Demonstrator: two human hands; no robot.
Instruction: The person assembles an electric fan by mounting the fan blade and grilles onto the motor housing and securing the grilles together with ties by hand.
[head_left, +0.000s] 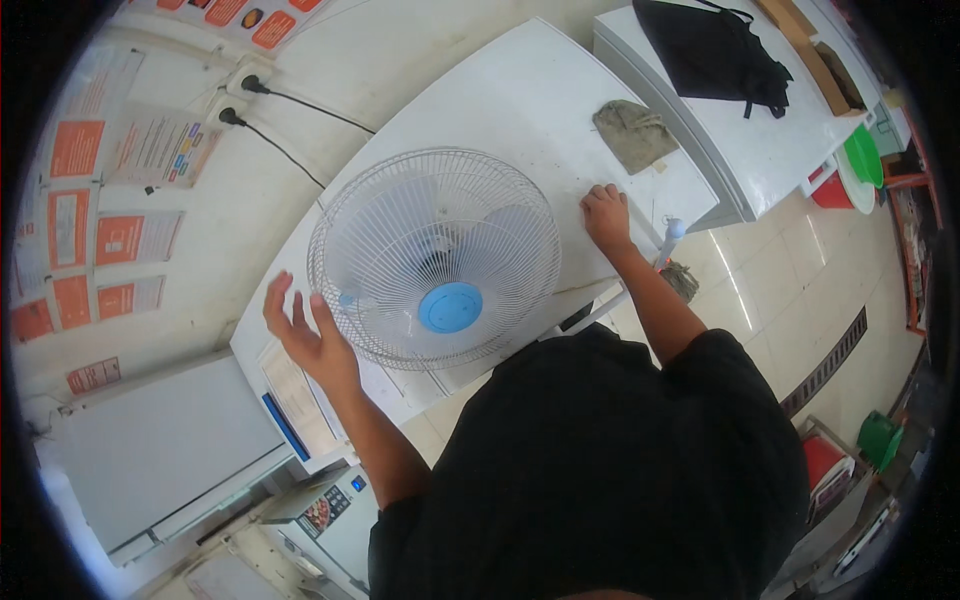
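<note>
A fan grille [450, 307], a round white wire guard with a blue centre disc, lies in front of me on a white worktop [530, 90]. Pale translucent blades show through its wires. My left hand [312, 340] is open beside the grille's left rim, its fingers spread and curved; whether they touch the wires I cannot tell. To the right of the grille, my right hand [607, 215] is down at the worktop with its fingers curled in. Anything under those fingers is hidden. A crumpled grey-brown cloth [633, 137] lies just beyond this hand.
Two black plugs [242, 100] sit in the wall sockets, their cords running behind the worktop. A white chest unit [690, 110] at the right bears a black cloth item [710, 50]. A grey-topped unit [170, 450] stands at left. Green and red tubs [862, 155] are far right.
</note>
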